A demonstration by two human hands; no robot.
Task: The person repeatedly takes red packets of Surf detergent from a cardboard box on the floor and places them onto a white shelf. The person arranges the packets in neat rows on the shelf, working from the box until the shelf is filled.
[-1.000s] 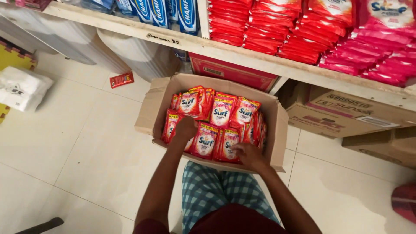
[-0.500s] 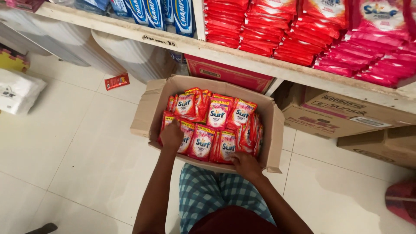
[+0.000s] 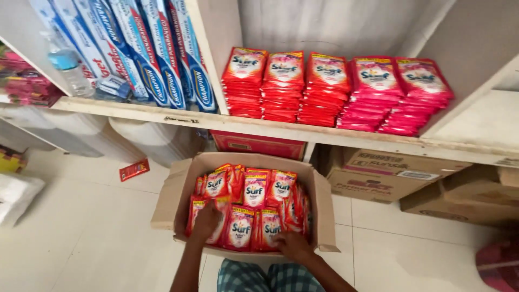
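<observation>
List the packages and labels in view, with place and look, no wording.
Sachets: red-pink, upright in the open floor carton; left hand and right hand on them.
Stacks: five red piles on the shelf.
Blue packs: leaning, shelf left.
Brown boxes: under the shelf, right.
Red sachet: flat on the floor.

both arms reach forward and down, elbows bent. left hand (image 3: 207, 220) lies palm-down, fingers curled. right hand (image 3: 292, 246) sits lower, fingers seemingly pinched, though the grip is unclear.
</observation>
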